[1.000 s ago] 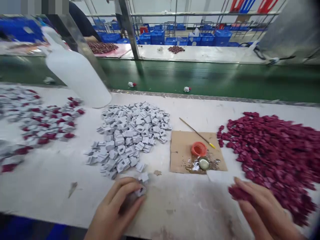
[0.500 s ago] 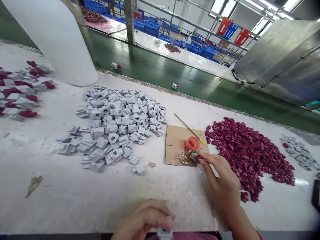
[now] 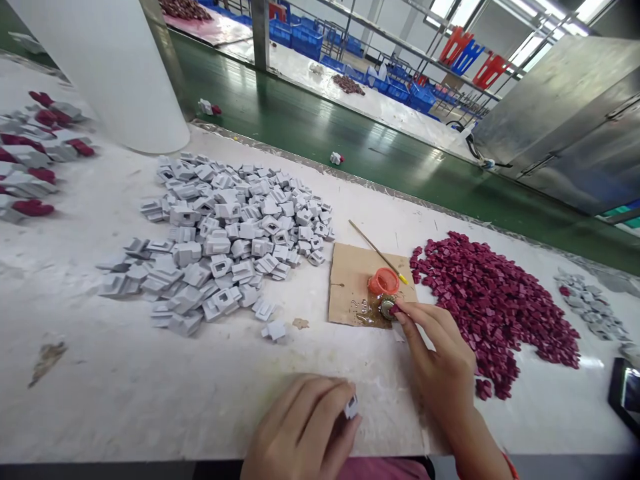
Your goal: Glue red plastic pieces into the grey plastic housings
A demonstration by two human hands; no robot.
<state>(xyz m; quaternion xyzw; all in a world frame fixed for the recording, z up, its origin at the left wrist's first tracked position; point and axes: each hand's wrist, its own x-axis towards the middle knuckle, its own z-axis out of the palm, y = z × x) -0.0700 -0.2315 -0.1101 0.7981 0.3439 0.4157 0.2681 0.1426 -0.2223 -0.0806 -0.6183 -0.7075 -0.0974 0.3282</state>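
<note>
My left hand point(image 3: 305, 427), low in the middle of the head view, is closed around a small grey plastic part point(image 3: 351, 407) with a square opening. My right hand point(image 3: 440, 353) pinches a small maroon piece point(image 3: 395, 309) at the edge of a small round metal cap point(image 3: 387, 308). That cap sits on a cardboard square point(image 3: 345, 267) stained with wet, shiny liquid. Right behind it is an orange-red cup point(image 3: 385, 281). A thin stick with a yellow tip point(image 3: 377, 251) lies across the cardboard's far edge.
A heap of grey parts point(image 3: 230, 233) lies left, a maroon heap point(image 3: 495, 293) right. Joined grey-and-maroon pieces point(image 3: 40, 160) lie far left near a white column point(image 3: 125, 73). A green conveyor belt point(image 3: 295, 113) runs behind. A dark device point(image 3: 625, 393) is at the right edge.
My left hand has risen and moved right with the grey part, now turned in its fingers. The maroon piece remains at the metal cap. Pieces on the belt have shifted left.
</note>
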